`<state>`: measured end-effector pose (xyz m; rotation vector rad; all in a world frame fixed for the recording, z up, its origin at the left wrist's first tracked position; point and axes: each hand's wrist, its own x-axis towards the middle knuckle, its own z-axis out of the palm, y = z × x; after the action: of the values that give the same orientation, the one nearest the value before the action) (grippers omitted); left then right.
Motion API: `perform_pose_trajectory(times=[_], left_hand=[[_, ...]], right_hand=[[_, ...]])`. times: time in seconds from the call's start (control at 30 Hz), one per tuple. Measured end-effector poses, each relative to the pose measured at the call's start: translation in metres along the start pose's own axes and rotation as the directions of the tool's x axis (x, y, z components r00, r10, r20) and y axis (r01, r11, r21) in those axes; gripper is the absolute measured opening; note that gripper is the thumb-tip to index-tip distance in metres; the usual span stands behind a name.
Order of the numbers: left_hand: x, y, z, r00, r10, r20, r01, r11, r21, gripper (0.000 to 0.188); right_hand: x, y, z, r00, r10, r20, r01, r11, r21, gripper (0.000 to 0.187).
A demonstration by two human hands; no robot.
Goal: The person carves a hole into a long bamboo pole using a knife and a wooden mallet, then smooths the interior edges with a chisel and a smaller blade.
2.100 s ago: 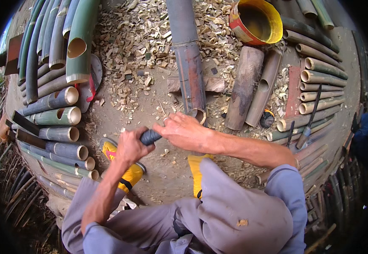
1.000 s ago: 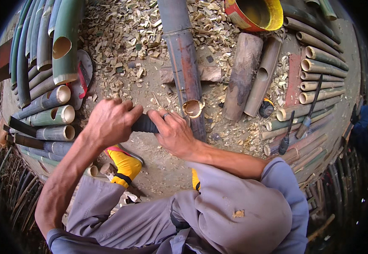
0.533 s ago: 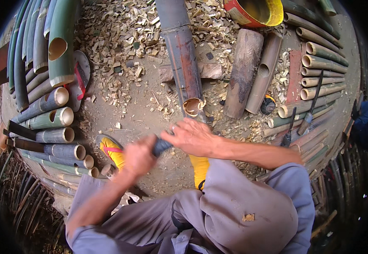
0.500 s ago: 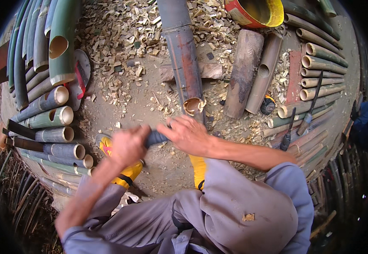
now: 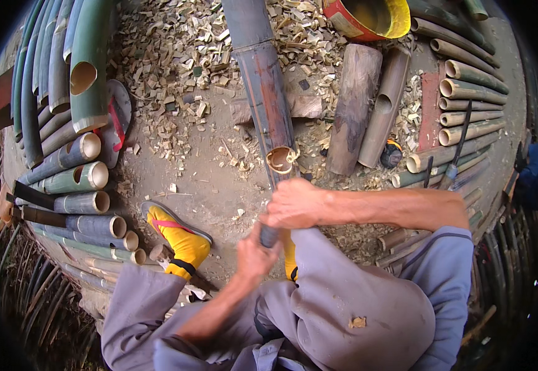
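Just above your lap, left hand [image 5: 255, 255] looked blurry, fingers wrapped around low end of dark handle [image 5: 269, 236]. Right hand [image 5: 296, 203] was higher up, fingers curled tight on handle's other end. Yellow sock [image 5: 179, 238] and sandal were off to your left. Past your right hand, long dark bamboo pole [image 5: 267, 93] lay across wood block [image 5: 308, 106], round hole near its close end, curly shaving at hole's edge. Farther off, wood chips [image 5: 176, 68] covered ground; yellow and red bucket [image 5: 343, 20] stood near brown log [image 5: 357, 102].
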<state>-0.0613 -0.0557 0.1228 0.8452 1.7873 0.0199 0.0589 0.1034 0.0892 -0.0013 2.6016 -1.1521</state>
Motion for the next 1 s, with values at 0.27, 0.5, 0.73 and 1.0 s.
perform_pose_trajectory(times=[0.27,0.5,0.73,1.0], left_hand=[[0.042,-0.016,-0.069,0.933,0.323,-0.159,-0.280,0.929,0.243,0.032],[0.080,0.061,-0.160,0.877,0.446,0.178,-0.434,0.578,0.691,0.027],[0.110,0.185,-0.173,0.734,0.417,0.536,-0.588,-0.006,0.809,0.013],[0.068,-0.003,-0.106,0.894,0.443,-0.069,-0.392,0.846,0.361,0.025]], right_hand=[[0.034,0.006,-0.007,0.938,0.112,-0.327,-0.116,0.993,0.010,0.009],[0.034,0.002,-0.006,0.657,0.418,-0.627,-0.273,0.908,0.319,0.033],[0.028,0.008,-0.005,0.169,0.622,-0.764,-0.089,0.782,0.617,0.037],[0.039,0.005,-0.004,0.836,0.294,-0.464,-0.283,0.954,0.095,0.013]])
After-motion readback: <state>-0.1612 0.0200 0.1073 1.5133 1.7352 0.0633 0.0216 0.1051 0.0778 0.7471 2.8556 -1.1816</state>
